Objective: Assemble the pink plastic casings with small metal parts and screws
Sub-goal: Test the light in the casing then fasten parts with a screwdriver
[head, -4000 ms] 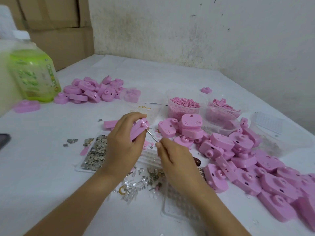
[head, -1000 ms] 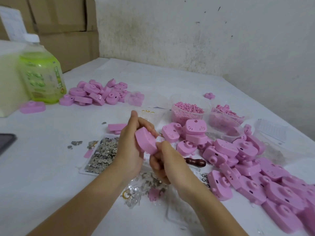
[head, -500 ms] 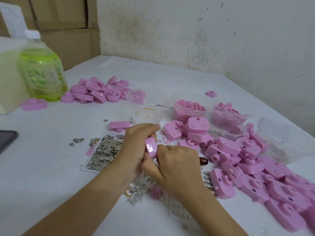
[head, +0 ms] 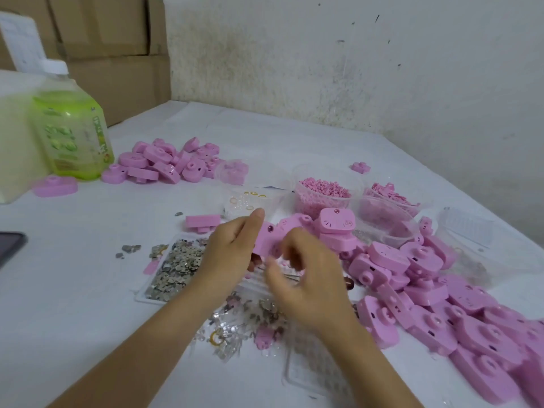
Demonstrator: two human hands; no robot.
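Left hand (head: 232, 251) clamps pink casing (head: 266, 241), long axis near upright, flat face toward viewer; right hand (head: 309, 285) blurred, grip unclear.

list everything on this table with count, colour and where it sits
held casing: one, pink, in the left hand
right pile: many casings, pink, right of the hands
far pile: many casings, pink, far left beside the bottle
metal parts: many, grey, in a tray left of the hands
tubs: two, clear with pink bits inside, beyond the hands
bottle: one, green with white cap, far left
boxes: a stack, brown, behind the table at far left
dark device: one, black, left edge
table: one, white
left hand: one, grips the held casing
right hand: one, blurred, just right of the casing, grip unclear
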